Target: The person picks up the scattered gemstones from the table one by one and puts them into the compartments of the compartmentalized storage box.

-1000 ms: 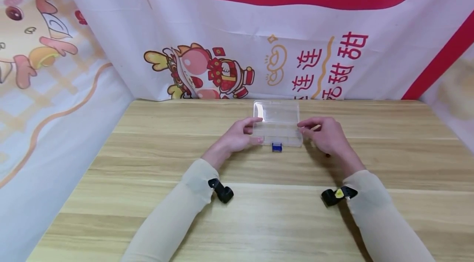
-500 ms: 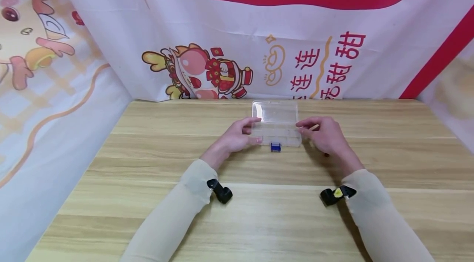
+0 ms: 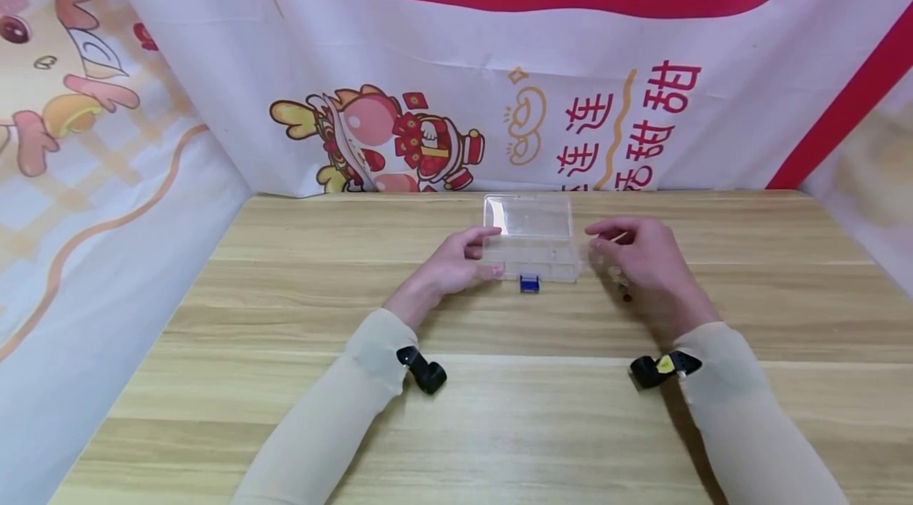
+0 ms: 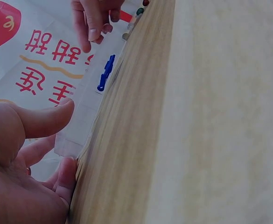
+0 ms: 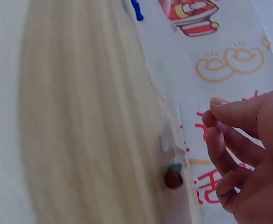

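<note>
A clear plastic box (image 3: pixel 535 269) with its lid (image 3: pixel 531 216) raised stands near the table's far edge. A blue latch (image 3: pixel 529 284) hangs at its front. My left hand (image 3: pixel 456 261) holds the box's left end, thumb at the front corner and fingers farther back. Right of the box, and apart from it, is my right hand (image 3: pixel 642 251), its fingers loosely bent. Nothing shows between its thumb and fingertips in the right wrist view. Below that hand lie a dark red bead (image 5: pixel 173 178), a green one (image 5: pixel 175 166) and small clear pieces (image 5: pixel 164 143), blurred.
The wooden table (image 3: pixel 499 418) extends toward me and to both sides. A white printed cloth (image 3: pixel 428 37) hangs directly behind its far edge, and another cloth (image 3: pixel 107 251) hangs along the left side.
My right hand has moved off the box's right edge, to the right, uncovering more of the small pieces below it. The left hand has stayed at the box. The view has shifted slightly.
</note>
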The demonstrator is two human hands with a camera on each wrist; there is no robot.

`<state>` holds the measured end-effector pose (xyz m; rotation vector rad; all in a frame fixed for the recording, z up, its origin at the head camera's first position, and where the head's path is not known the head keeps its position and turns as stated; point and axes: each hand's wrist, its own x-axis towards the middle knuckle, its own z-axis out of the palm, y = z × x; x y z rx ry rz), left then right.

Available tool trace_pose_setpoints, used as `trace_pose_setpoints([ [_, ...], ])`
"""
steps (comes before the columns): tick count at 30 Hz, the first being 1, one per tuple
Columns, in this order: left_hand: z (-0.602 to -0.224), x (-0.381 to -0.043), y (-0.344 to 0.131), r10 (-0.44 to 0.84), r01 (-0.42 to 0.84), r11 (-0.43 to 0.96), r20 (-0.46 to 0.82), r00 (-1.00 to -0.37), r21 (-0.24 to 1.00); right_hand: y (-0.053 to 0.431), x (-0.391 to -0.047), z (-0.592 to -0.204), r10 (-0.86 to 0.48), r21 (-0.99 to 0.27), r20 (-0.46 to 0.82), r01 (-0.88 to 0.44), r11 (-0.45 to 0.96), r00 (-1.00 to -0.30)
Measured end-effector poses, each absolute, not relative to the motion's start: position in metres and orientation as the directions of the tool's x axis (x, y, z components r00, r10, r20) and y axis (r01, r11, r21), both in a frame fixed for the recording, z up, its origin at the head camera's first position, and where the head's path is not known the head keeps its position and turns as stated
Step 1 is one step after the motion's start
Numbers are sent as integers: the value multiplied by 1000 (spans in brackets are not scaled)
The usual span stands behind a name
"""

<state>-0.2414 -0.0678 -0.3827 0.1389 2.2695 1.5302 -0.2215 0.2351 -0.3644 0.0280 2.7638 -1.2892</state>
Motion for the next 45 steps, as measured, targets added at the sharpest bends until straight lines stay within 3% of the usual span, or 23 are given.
trace_pose_setpoints([
  [9,-383,-242,-69,310,-119,387,-250,-917,915,254,-227,-367,-52,-720,5,-40,693,-999],
  [21,-384,-242,-68,313,-133,376,-261,-913,917,270,-229,-377,-125,-714,-70,-38,699,-990],
  [28,-386,-243,-69,309,-127,379,-255,-916,917,270,-229,-379,-109,-689,-176,43,724,-978],
  [45,-385,-243,-69,314,-125,374,-252,-915,919,264,-231,-379,-79,-620,-173,46,783,-982],
])
